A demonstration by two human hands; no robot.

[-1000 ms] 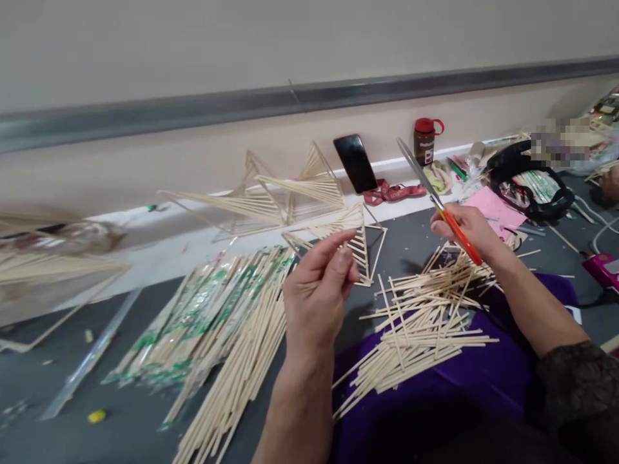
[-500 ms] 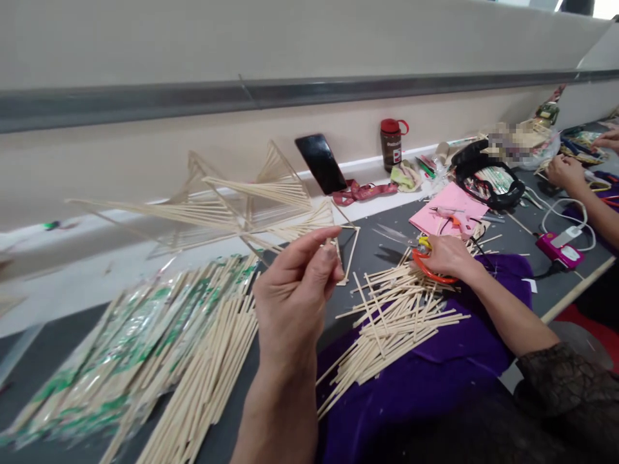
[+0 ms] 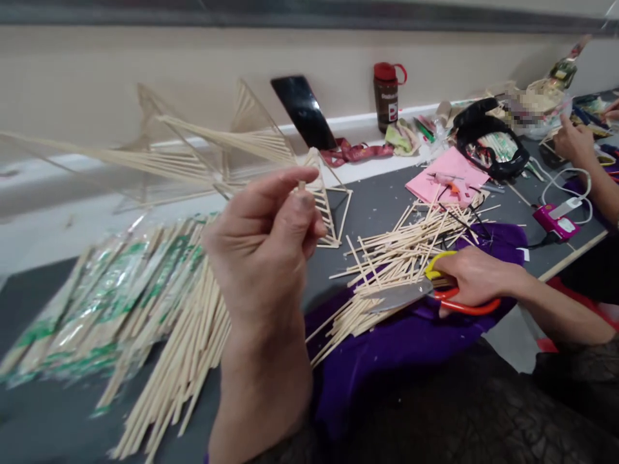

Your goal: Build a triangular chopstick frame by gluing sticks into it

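Worn on the person's head, the camera looked forward and down across the tabletop (image 3: pixel 370 209) toward the wall (image 3: pixel 193 61), with the rail (image 3: pixel 309 14) along the top edge of its frame. The left hand (image 3: pixel 264 248) rose close to the lens near the centre; the right hand (image 3: pixel 476 276) lay farther off, lower right. Dark clothing (image 3: pixel 483 403) filled the bottom edge. The bottle (image 3: pixel 387 103) stood deeper in view, while a co-worker's hand (image 3: pixel 574 138) appeared near the right edge.
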